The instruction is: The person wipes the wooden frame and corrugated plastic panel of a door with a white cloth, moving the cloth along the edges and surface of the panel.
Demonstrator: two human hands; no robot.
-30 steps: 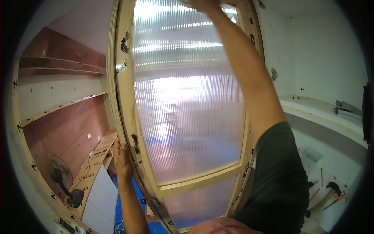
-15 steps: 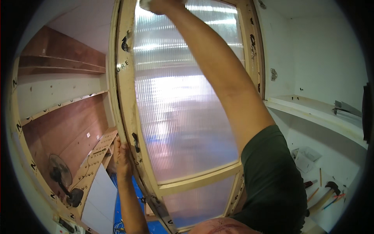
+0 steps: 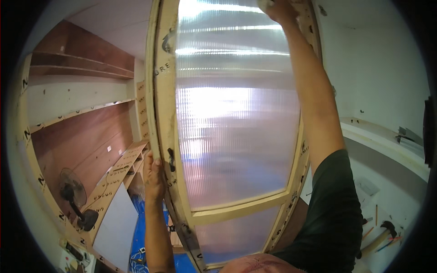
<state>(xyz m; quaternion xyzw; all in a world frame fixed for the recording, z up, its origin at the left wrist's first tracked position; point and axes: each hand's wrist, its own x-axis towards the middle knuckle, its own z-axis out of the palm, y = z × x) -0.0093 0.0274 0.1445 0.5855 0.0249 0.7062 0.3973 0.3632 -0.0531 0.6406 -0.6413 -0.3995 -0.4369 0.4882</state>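
A tall cabinet door (image 3: 166, 123) with a pale wooden frame stands upright before me. It holds a ribbed, translucent panel (image 3: 236, 136) that throws back bright light, and a crossbar (image 3: 241, 207) divides it low down. My left hand (image 3: 154, 179) is closed round the door's left edge, thumb toward me. Raised high, my right hand (image 3: 284, 13) is at the upper right of the panel, its fingers closed on a small pale thing (image 3: 265, 4). The top of the picture cuts that thing off, so its kind is unclear.
On the right are white shelves (image 3: 387, 139); a hammer (image 3: 380, 236) and pencils (image 3: 376, 214) lie below. At left stand a fan (image 3: 75, 195) and a long wooden bench (image 3: 111, 179) with a white board (image 3: 116, 223) leaning on it. Blue sheeting (image 3: 141, 227) covers the floor.
My right hand has moved from the panel's upper left across to its upper right, with the pale thing. The door sits farther right in view; my left hand still grips its edge.
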